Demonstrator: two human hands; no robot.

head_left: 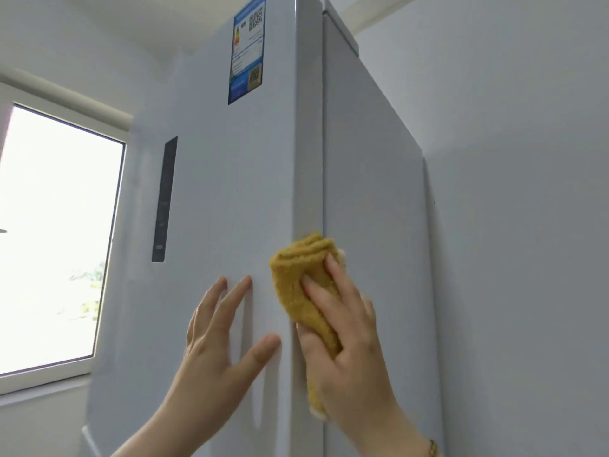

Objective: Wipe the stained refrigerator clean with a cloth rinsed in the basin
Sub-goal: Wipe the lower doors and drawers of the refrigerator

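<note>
L hand (pixel 214 341): flat, fingers spread | R hand (pixel 349 331): grips cloth (pixel 295 285)

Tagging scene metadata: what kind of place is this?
Likely a home kitchen: tall white refrigerator with an energy label, window beside it, right hand holding a yellow cloth to its edge.
</note>
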